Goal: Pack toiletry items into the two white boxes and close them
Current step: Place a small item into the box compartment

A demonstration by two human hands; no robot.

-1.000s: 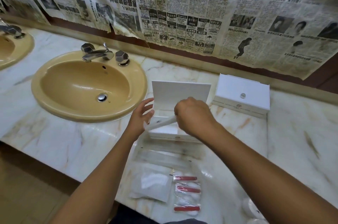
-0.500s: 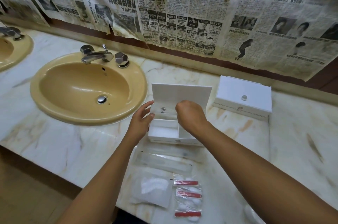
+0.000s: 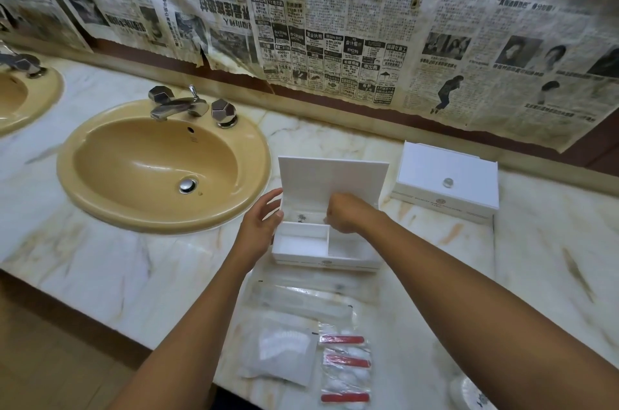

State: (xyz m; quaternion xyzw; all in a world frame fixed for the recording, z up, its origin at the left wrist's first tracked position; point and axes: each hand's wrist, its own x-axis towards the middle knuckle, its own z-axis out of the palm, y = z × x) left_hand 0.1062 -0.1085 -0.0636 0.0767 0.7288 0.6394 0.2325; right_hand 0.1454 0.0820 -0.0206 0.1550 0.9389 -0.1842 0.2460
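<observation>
An open white box (image 3: 323, 257) stands mid-counter with its lid (image 3: 331, 180) upright. A white packet with dark print (image 3: 303, 217) lies in its back compartment; the two front compartments hold nothing. My right hand (image 3: 348, 212) is curled over the packet's right end, its fingertips hidden inside the box. My left hand (image 3: 261, 225) is open beside the box's left wall. A second white box (image 3: 445, 178) sits closed to the right. In front lie clear-wrapped long items (image 3: 301, 295), a white sachet (image 3: 281, 349) and cotton packs with red labels (image 3: 345, 366).
A tan sink (image 3: 160, 165) with a chrome faucet (image 3: 177, 106) is left of the boxes, and a second sink (image 3: 20, 94) is at the far left. Newspaper covers the wall behind. The counter's front edge runs just below the sachets. A round white item (image 3: 469, 393) sits at the bottom right.
My right hand carried the white packet down into the open box's back compartment and stays on its right end. My left hand kept to the box's left side.
</observation>
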